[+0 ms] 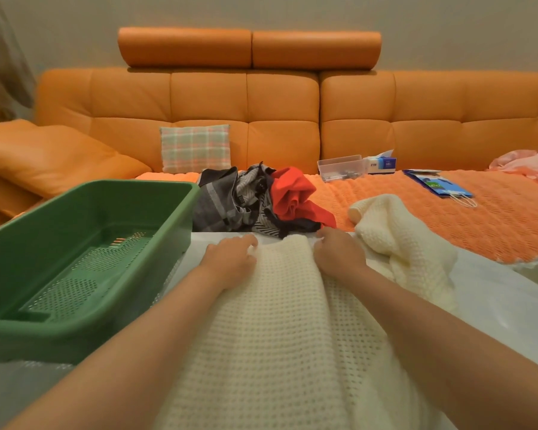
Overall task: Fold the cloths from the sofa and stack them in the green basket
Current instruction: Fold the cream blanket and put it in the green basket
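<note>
A plain beige wall backs an orange tufted sofa with two raised headrests; a plaid cushion leans on its backrest. A white desk stands before it.

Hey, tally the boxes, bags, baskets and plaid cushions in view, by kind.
Boxes: 2, clear box and tissue box
Bag: 1
Basket: 1
Plaid cushion: 1
Total: 5
</note>
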`<state>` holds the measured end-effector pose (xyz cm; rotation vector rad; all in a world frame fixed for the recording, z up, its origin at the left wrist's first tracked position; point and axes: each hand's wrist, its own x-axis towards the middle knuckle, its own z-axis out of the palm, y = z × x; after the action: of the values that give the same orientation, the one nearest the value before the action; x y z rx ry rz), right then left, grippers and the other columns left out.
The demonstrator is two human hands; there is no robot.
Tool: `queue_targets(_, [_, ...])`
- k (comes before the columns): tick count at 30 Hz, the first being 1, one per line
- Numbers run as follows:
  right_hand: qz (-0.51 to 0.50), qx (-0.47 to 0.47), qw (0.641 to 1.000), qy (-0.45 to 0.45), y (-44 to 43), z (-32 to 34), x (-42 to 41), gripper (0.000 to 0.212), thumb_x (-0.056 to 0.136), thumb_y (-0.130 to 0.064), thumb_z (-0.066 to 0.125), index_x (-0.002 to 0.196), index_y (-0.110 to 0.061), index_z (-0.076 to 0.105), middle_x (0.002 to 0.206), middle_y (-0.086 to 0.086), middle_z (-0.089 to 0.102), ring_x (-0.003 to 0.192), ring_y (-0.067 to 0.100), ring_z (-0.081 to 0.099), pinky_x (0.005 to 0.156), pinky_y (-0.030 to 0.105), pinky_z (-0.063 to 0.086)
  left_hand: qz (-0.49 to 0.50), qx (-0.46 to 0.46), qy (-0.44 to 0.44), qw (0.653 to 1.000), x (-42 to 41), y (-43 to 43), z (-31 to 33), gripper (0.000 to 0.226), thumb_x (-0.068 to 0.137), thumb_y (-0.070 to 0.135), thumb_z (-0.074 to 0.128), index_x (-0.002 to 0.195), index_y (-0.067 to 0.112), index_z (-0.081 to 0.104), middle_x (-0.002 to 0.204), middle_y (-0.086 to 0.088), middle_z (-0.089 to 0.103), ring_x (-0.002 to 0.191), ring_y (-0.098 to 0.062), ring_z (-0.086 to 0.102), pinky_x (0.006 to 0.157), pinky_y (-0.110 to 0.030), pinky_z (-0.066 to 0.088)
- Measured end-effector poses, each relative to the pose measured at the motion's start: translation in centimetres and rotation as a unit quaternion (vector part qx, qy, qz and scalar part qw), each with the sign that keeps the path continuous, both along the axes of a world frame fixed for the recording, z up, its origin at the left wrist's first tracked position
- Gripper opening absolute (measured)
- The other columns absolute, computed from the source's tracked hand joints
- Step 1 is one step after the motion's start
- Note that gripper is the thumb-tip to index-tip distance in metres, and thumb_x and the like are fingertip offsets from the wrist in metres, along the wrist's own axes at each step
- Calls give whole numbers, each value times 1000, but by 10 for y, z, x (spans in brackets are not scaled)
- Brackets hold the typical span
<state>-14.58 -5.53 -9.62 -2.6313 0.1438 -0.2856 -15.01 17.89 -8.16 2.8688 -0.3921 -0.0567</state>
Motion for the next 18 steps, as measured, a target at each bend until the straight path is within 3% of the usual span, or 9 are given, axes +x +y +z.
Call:
queue_targets(2, [47, 80, 996, 1, 4, 1, -5, 35, 96, -37, 43, 124, -29, 63, 121, -7, 65, 109, 16, 59, 85, 34, 46, -20, 47, 25, 998, 5, 1, 9, 45, 89, 24, 47, 132, 33, 40, 126, 0, 58, 114, -27, 53, 99, -46, 35])
queue_targets(5, [114, 33, 991, 57, 7, -2, -9, 36, 91, -46, 55, 124, -31, 62, 115, -9, 67, 104, 13, 62, 89, 35, 50, -55, 59, 51, 995, 12, 1, 13, 49, 86, 13, 49, 129, 34, 37, 99, 2, 55, 92, -23, 53, 81, -39, 41])
queue_targets(7, [104, 30, 993, 53, 11, -1, -1, 40, 92, -40, 58, 129, -26, 58, 117, -4, 65, 106, 16, 60, 85, 33, 46, -58, 71, 40, 995, 18, 4, 12, 52, 88, 4, 48, 130, 32, 36, 104, -3, 51, 88, -21, 47, 70, -35, 39])
queue_targets(11, [117, 58, 991, -37, 45, 4, 19, 24, 93, -27, 63, 116, -21, 62, 110, -3, 66, 103, 18, 59, 77, 31, 39, 0, 196, -99, 976, 27, 8, 11, 53, 88, 0, 51, 134, 24, 38, 117, -10, 45, 108, -29, 43, 86, -40, 40])
queue_targets(14, [135, 75, 986, -68, 72, 2, 32, 31, 94, -19, 62, 125, -19, 59, 121, 1, 63, 111, 21, 57, 91, 34, 44, 62, 238, -167, 955, 35, 12, 6, 40, 90, 4, 52, 127, 18, 48, 124, -10, 45, 116, -30, 42, 103, -44, 36])
queue_targets(16, [131, 75, 987, -57, 79, -2, 38, 40, 94, -15, 60, 134, -18, 53, 130, 4, 59, 118, 23, 54, 97, 36, 43, 74, 222, -208, 950, 39, 11, -2, 34, 91, 7, 49, 123, 19, 51, 126, -8, 44, 117, -29, 41, 105, -44, 35])
queue_targets(18, [117, 86, 989, -40, 78, -4, 40, 49, 95, -18, 60, 142, -17, 46, 134, 6, 58, 122, 25, 53, 100, 38, 44, 53, 134, -203, 968, 38, 5, -10, 38, 93, 14, 46, 130, 22, 50, 130, -5, 47, 119, -26, 42, 97, -39, 38])
